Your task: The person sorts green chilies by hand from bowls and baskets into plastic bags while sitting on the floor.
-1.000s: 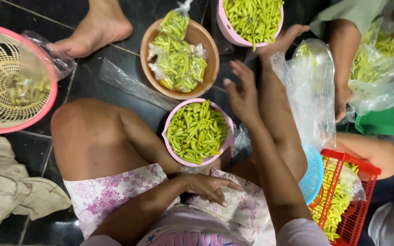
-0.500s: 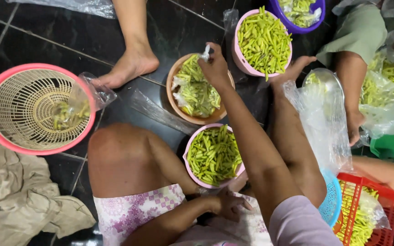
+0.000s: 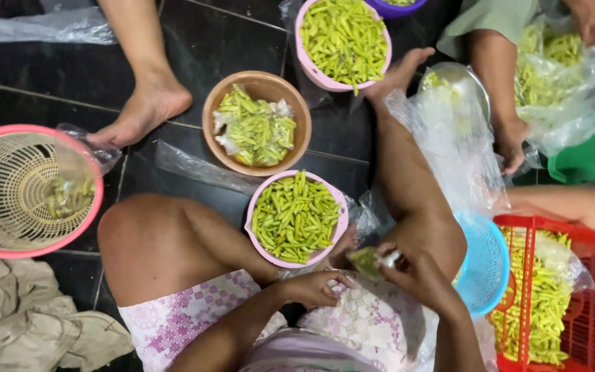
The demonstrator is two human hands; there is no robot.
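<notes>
**Green pods sorted by hand on a dark tiled floor**

Head view: Seated on the black tiled floor (image 3: 49, 96), a person works over the lap. The right hand (image 3: 414, 275) is curled with its fingers (image 3: 388, 260) pinched shut on a small clear plastic packet of green pods (image 3: 368, 260), held just beside the near rim of the pink round plastic bowl heaped with loose green pods (image 3: 296, 219). The left hand (image 3: 315, 288) rests lower, on the patterned skirt, palm down and fingers loosely spread; it grips nothing that shows, its fingertips reaching toward the packet but apart from it.

How far the work has come, judged from the lie of things: much is done and much is left. The near pink bowl is full to the rim, as is a second pink bowl of green pods (image 3: 344, 43) farther off. The brown round bowl (image 3: 256, 124) between them holds several filled clear packets. A red plastic crate of yellow-green pods (image 3: 549, 303) at the right looks well stocked, beside a blue plastic basket (image 3: 487, 265); a pink-rimmed cream plastic sieve basket (image 3: 25, 189) at the left holds only a few pods under plastic film.

Other people's bare feet and legs ring the bowls; one foot (image 3: 147, 107) stands near the brown bowl. A crumpled beige cloth (image 3: 22, 324) lies at lower left.
</notes>
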